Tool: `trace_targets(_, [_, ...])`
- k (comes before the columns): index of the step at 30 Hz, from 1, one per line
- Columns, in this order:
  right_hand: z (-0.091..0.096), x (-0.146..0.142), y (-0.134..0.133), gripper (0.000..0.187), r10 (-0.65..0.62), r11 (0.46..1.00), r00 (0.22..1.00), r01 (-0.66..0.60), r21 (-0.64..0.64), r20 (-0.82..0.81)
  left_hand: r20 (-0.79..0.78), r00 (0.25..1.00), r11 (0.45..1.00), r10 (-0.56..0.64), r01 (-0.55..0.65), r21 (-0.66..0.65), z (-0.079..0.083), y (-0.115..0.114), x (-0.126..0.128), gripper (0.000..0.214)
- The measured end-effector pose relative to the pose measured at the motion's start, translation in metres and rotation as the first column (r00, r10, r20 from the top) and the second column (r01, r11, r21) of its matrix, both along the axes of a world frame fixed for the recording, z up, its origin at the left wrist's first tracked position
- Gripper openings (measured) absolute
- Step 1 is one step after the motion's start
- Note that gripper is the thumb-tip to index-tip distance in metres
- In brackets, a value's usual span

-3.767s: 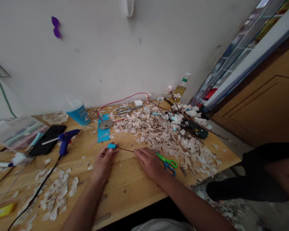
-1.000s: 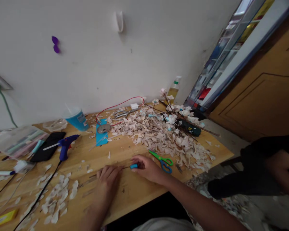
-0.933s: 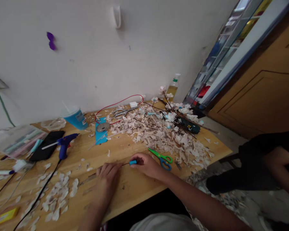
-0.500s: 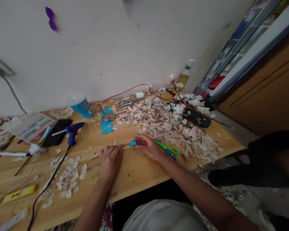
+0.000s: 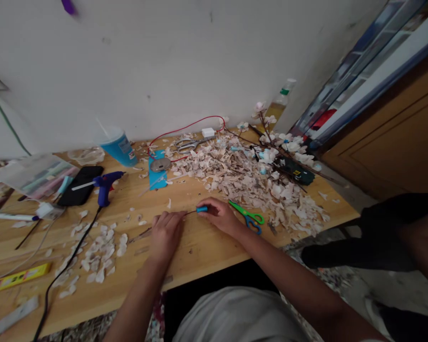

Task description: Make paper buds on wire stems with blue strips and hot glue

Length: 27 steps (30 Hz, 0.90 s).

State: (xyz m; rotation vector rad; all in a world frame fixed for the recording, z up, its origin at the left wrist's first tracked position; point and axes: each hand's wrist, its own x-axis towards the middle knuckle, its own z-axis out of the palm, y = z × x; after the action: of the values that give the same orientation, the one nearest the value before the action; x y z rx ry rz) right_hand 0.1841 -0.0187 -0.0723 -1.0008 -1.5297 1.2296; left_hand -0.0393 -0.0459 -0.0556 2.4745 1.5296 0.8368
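My left hand (image 5: 166, 232) lies low over the table, its fingers closed on a thin dark stem (image 5: 190, 213). A dark, twig-like length (image 5: 140, 235) shows on the other side of that hand; whether it is the same piece is hidden. At the stem's right end is a small blue piece (image 5: 201, 209), narrow and roll-like, pinched between the thumb and fingers of my right hand (image 5: 219, 216). Just right of that hand lie green and blue scissors (image 5: 247, 217). A blue sheet (image 5: 158, 181) with a round metal tin (image 5: 160, 165) on it lies behind my hands.
Pale petal-like flakes (image 5: 231, 166) are heaped at the back right, beside blossom branches (image 5: 281, 142) and a bottle (image 5: 281, 102). To the left are a blue glue gun (image 5: 105, 185), a black phone (image 5: 81, 185) and a blue cup (image 5: 119, 147). A person's dark-clothed leg (image 5: 335, 254) is at right.
The blue piece has gone from a flat, squarish shape to a narrower roll in my right fingers. Both hands stay nearly in place; the view has shifted slightly.
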Motion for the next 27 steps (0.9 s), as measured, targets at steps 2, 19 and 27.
trace_targets(2, [0.0010,0.0004,-0.0008,0.021,-0.022,0.998,0.997,0.017,0.068,0.069,0.010,1.000,1.000,-0.007,0.007,-0.005,-0.0005,0.0002,0.0004,0.026])
trace_targets(19, [0.0045,0.0018,-0.0038,0.022,-0.017,0.997,0.994,0.010,0.070,0.112,0.035,0.999,0.999,-0.009,0.011,-0.041,-0.0030,0.0013,0.0001,0.025])
trace_targets(27, [0.0027,0.0011,-0.0038,0.021,-0.052,0.998,0.985,0.046,0.040,0.165,0.010,1.000,1.000,-0.009,0.009,-0.024,-0.0011,0.0013,0.0019,0.026])
